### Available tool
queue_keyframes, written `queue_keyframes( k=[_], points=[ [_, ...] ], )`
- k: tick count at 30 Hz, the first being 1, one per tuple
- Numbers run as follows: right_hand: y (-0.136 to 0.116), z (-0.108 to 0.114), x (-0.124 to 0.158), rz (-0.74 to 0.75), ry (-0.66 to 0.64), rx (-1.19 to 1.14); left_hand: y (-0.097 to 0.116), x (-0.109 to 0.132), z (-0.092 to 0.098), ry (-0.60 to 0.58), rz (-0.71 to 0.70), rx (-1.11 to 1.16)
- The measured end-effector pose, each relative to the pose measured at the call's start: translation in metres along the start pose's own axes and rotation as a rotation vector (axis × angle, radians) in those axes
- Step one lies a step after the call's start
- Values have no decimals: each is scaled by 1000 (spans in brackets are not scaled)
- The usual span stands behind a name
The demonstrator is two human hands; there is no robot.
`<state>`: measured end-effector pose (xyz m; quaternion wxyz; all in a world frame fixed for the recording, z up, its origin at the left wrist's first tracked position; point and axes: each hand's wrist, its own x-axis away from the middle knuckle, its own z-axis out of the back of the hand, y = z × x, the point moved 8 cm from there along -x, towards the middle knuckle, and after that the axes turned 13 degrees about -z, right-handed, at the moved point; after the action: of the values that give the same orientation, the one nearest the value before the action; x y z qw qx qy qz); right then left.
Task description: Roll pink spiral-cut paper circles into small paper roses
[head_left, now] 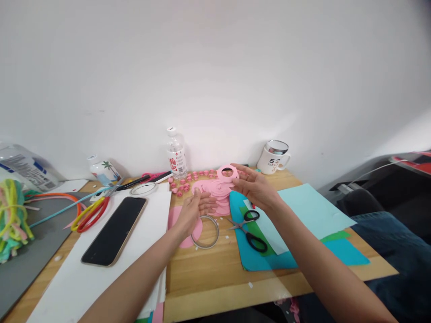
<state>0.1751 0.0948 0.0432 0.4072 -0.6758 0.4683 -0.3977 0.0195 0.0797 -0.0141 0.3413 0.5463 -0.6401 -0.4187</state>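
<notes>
Right hand [253, 185] pinches a pink paper ring [220, 172], left hand [195, 208] is unclenched beside piled pink cutouts [220, 192], wooden bench [208, 278] beneath.

Reads "5 2" on the mug [271, 162] beyond the right hand [253, 183]; shows illegible red print on the bottle [176, 157] beyond the left hand [195, 209].

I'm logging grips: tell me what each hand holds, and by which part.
The right hand holds a flat, pink paper ring by its right edge; the left hand visibly holds nothing.
</notes>
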Motion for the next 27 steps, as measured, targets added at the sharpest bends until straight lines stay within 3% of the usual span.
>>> queue_keyframes(
  k=[3,9,11,15,18,22,27],
  points=[
    [-2,-3,7,-16,-27,1,-2,1,-3,-14,37,54],
    [-64,12,19,220,69,42,1,1,-4,-21,30,56],
    [-68,11,17,225,53,17,1,1,-5,-26,42,69],
    [-21,-6,3,-2,-98,64,-3,3,-10,-81,119,159],
    [15,-12,-3,-87,-145,103,-5,5,-14,-126,180,223],
    [33,-13,-4,-45,-127,266,-4,6,-18,-150,191,257],
    [32,-18,1,72,-126,406,1,7,-23,-211,134,239]
  ],
)
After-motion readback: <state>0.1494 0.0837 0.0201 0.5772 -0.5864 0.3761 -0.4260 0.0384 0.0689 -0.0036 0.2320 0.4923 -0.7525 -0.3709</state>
